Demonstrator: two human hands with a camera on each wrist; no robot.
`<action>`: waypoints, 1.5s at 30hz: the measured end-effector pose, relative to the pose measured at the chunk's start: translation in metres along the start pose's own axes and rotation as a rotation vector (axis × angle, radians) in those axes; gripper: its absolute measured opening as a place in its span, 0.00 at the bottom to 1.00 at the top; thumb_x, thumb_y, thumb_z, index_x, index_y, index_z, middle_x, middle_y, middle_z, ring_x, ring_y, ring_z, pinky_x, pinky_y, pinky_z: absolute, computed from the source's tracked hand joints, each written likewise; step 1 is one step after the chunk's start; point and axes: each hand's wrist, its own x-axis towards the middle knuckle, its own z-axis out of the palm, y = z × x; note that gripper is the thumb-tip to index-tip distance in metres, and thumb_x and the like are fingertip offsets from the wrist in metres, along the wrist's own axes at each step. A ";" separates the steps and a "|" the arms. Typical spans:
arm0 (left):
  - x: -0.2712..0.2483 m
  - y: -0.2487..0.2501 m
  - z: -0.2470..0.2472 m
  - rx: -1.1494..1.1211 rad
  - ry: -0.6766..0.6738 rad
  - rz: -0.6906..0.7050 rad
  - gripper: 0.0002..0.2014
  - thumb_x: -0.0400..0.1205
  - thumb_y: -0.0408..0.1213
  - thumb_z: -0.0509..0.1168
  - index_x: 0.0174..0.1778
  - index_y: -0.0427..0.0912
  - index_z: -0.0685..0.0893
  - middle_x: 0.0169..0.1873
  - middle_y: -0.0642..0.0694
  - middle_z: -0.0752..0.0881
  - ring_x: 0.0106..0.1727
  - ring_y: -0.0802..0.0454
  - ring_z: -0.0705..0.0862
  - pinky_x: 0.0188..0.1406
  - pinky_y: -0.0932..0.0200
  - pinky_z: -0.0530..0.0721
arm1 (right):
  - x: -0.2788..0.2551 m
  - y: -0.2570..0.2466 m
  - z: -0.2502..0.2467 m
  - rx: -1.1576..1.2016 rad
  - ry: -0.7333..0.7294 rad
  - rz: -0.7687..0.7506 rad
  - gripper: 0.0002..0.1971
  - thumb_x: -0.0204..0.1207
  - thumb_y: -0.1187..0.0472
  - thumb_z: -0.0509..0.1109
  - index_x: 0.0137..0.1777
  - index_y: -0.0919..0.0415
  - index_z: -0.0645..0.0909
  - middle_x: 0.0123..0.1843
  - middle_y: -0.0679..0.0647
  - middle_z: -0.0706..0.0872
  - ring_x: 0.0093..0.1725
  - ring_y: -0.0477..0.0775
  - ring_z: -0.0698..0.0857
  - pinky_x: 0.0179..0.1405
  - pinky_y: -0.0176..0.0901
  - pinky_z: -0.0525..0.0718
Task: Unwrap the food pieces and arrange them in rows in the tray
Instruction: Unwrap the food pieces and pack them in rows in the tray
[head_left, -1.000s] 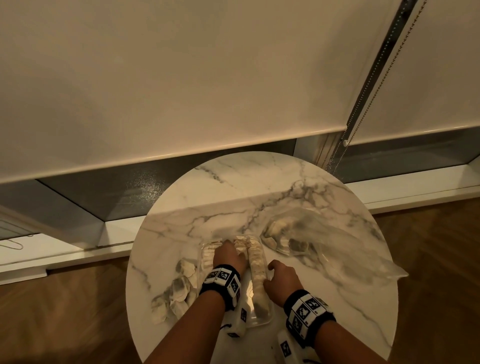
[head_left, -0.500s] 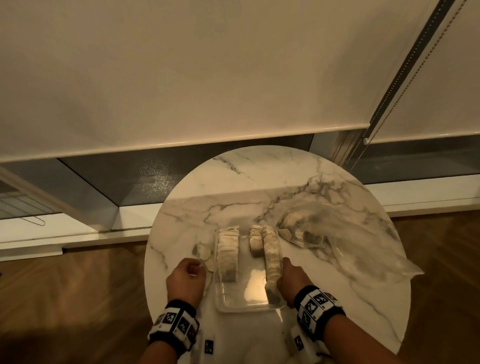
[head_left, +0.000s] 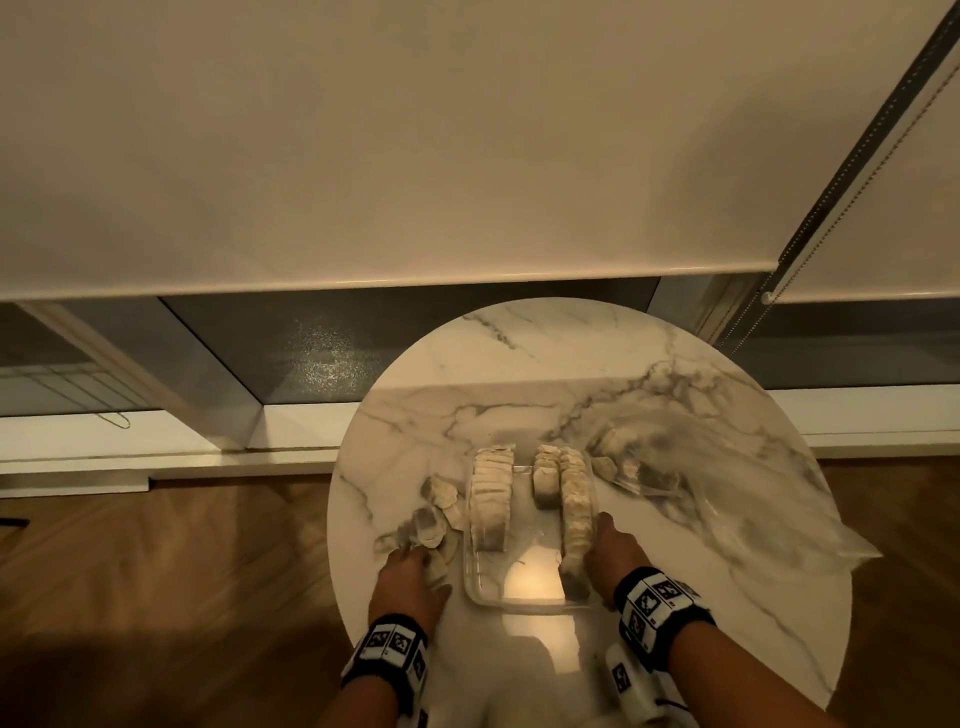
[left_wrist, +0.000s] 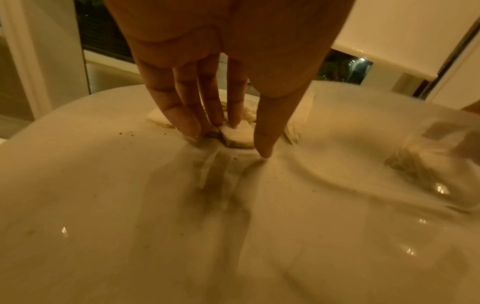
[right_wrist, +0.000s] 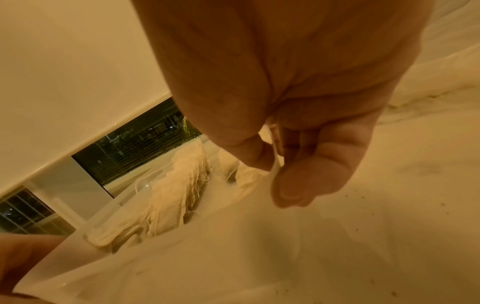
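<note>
Reaching out of the clear rectangular plastic tray (head_left: 524, 597) it was in a second ago, the left hand (head_left: 408, 582) now presses straight fingers (left_wrist: 235, 111) onto a pale flat food piece (left_wrist: 237, 134) loose on the round marble table (head_left: 519, 364). The right hand (head_left: 610, 553) pinches the tray's right rim, so another piece seems due for the unfinished rows

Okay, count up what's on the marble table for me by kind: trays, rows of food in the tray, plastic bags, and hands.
Tray: 1
Rows of food in the tray: 3, left row, short middle row, right row
Plastic bag: 1
Hands: 2, left hand, right hand
Total: 7
Loose pieces left of the tray overlap too much to count.
</note>
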 end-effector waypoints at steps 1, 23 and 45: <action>0.001 0.001 0.000 0.026 0.003 0.015 0.22 0.77 0.48 0.72 0.66 0.48 0.81 0.66 0.46 0.79 0.65 0.46 0.80 0.65 0.56 0.79 | 0.000 -0.001 0.000 0.001 -0.001 0.007 0.20 0.84 0.54 0.58 0.73 0.59 0.65 0.65 0.66 0.81 0.60 0.67 0.84 0.58 0.61 0.87; -0.022 0.014 -0.062 -1.358 -0.167 -0.073 0.07 0.82 0.31 0.68 0.54 0.35 0.86 0.43 0.35 0.91 0.41 0.48 0.89 0.38 0.55 0.86 | -0.050 -0.056 -0.002 0.414 0.100 -0.398 0.11 0.83 0.50 0.68 0.62 0.50 0.84 0.54 0.52 0.88 0.49 0.46 0.85 0.51 0.43 0.85; -0.019 0.041 -0.034 -1.098 -0.173 0.039 0.02 0.82 0.31 0.70 0.49 0.38 0.85 0.38 0.38 0.90 0.37 0.46 0.88 0.35 0.57 0.87 | -0.053 -0.071 0.024 0.759 0.001 -0.412 0.05 0.79 0.61 0.75 0.48 0.63 0.86 0.39 0.62 0.91 0.35 0.52 0.87 0.34 0.46 0.87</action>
